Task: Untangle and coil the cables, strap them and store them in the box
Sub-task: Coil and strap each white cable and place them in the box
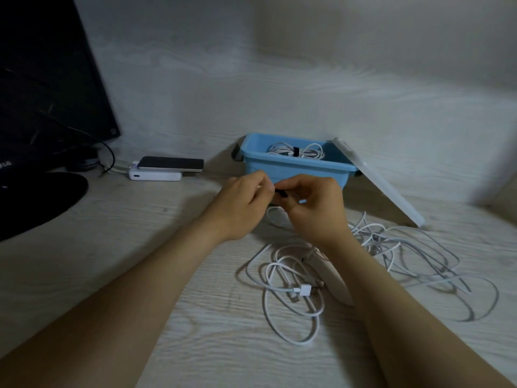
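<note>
Your left hand (246, 203) and right hand (316, 208) are raised together above the surface (140, 247), just in front of the blue box (293, 170). The left hand's fingers are curled round a white cable (272, 217), most of it hidden; one loop hangs below the hands. The right hand pinches a black strap (281, 193) between thumb and forefinger, with its other fingers curled under. The two hands touch at the strap.

The blue box stands at the surface's far edge, near the wall, and is open. Inside it lies a coiled cable (296, 152) bound with a dark strap. The lid (377, 180) leans tilted against the box's right side, its lower end on the surface.

Loose white cables (291, 289) lie tangled on the surface under and to the right of your right forearm, spreading toward the right edge.

Toward the far left corner, a phone (172, 163) rests on top of a white power bank (155, 175). A dark monitor (42, 79) stands beyond it.
</note>
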Tool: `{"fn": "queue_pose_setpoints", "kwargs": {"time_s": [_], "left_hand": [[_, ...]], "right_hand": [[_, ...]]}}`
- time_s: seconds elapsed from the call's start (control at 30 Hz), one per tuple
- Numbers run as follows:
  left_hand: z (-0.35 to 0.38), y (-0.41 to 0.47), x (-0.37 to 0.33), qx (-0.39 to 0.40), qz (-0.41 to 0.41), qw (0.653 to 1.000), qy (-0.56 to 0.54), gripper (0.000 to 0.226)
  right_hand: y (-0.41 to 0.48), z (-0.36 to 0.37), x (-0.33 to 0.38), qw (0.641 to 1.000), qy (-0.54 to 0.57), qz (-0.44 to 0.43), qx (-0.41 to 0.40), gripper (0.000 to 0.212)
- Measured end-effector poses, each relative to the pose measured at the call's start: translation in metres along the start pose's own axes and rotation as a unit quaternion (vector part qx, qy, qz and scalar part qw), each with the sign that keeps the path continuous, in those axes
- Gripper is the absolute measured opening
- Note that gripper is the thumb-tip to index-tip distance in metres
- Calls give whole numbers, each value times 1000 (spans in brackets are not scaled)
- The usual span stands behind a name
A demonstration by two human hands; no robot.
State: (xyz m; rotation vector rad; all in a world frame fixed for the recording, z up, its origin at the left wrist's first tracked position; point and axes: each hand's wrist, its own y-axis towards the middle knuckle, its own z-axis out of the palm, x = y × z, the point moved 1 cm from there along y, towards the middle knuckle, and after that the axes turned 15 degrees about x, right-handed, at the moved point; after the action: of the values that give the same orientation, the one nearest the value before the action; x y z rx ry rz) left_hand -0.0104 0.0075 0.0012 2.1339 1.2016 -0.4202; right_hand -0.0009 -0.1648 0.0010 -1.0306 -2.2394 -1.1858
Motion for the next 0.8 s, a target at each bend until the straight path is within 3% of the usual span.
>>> {"fn": "queue_pose_setpoints", "kwargs": {"time_s": [0.07,0.13,0.33,0.47,0.5,0.6,0.67,0.8], "left_hand": [[0,1,3,-1,30,999,11,30],[1,4,7,-8,29,999,17,35],[9,13,18,9,-69,990,-124,40],[13,16,27,5,-122,975,-184,44],[14,15,27,9,-127,975,-182,45],[14,11,23,6,-97,988,-119,42],[12,8,19,4,-66,996,-54,39],[10,7,18,-7,-73,996,-40,44]], "right_hand": [[1,-2,-3,997,66,37,-10,10],[2,-2,-6,997,64,44,-12,5],[1,4,1,981,-182,-69,5,10],[0,2,2,947,-296,-100,69,39],[1,0,0,952,-281,-97,70,39],[1,-2,-6,978,-186,-72,64,13],[1,-4,-7,984,-163,-42,64,18],[5,4,-9,960,-254,-37,111,23]]}}
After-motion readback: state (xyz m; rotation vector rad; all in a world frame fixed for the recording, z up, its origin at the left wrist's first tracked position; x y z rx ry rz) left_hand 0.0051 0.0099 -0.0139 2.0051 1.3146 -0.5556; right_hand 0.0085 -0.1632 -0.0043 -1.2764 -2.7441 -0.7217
